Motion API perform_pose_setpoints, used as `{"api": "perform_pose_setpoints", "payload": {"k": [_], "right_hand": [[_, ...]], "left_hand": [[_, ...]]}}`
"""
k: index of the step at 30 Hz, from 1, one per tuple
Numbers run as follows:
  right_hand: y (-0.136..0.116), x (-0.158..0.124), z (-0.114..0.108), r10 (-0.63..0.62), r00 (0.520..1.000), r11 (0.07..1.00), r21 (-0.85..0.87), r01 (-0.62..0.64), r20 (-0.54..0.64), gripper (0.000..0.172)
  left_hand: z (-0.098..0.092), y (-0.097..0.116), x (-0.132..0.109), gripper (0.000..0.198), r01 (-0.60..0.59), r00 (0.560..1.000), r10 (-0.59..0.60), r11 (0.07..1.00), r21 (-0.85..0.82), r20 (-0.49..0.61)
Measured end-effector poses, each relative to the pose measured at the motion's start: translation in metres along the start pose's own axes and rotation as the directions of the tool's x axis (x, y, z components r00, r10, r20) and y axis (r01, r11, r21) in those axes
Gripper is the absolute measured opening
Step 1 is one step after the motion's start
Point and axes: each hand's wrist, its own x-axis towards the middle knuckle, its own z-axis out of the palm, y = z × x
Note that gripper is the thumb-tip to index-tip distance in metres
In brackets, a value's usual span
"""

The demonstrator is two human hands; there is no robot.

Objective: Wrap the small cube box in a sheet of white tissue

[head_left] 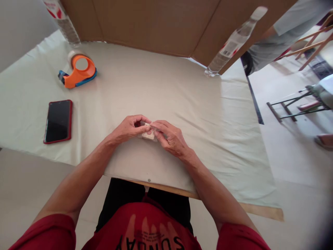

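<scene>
Near the front edge of the table, both hands meet over a small pale boxy item (148, 135) with some reddish print or marks on it. Its exact kind is too small to tell. My left hand (130, 127) pinches it from the left with thumb and index finger. From the right, my right hand (169, 138) has its fingers closed against the item's upper right side. Fingers cover much of the item, which sits close to the cloth.
An orange and blue tape dispenser (82, 71) and a red-cased phone (58, 121) lie left on the pale tablecloth (145, 83). Two bottles (231, 43) stand against a cardboard panel (151, 24) at the back. Beyond the right edge are a person's grey clothing (288, 31) and a folding stool (293, 104).
</scene>
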Motion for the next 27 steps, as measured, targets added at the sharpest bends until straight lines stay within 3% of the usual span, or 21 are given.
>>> {"api": "perform_pose_setpoints", "payload": {"k": [3,6,10,13,21,27], "right_hand": [[0.004,0.000,0.001,0.051,0.996,0.996,0.071,-0.046,-0.067,0.028],[0.011,0.000,0.003,0.178,0.974,0.964,0.222,-0.144,-0.143,0.028],[0.026,0.002,0.008,0.407,0.900,0.849,0.428,-0.309,-0.157,0.029],[0.033,0.003,0.013,0.493,0.857,0.792,0.482,-0.373,-0.147,0.035],[0.025,0.004,0.009,0.374,0.927,0.801,0.498,-0.332,0.016,0.057],[0.022,0.009,0.014,0.358,0.927,0.813,0.452,-0.367,0.110,0.076]], "left_hand": [[-0.002,0.000,0.000,0.041,0.006,1.000,-0.005,0.999,0.053,-0.029],[-0.005,0.000,-0.001,0.042,0.024,0.999,-0.021,0.997,0.078,-0.039],[-0.009,0.004,-0.003,0.048,0.014,1.000,-0.014,0.999,0.031,-0.019],[-0.013,0.005,-0.004,0.049,-0.018,0.999,0.017,1.000,-0.026,-0.038],[-0.012,-0.006,0.002,0.053,0.000,1.000,-0.002,0.991,-0.135,-0.016],[-0.009,-0.007,0.004,0.064,-0.026,1.000,0.024,0.985,-0.169,-0.014]]}}
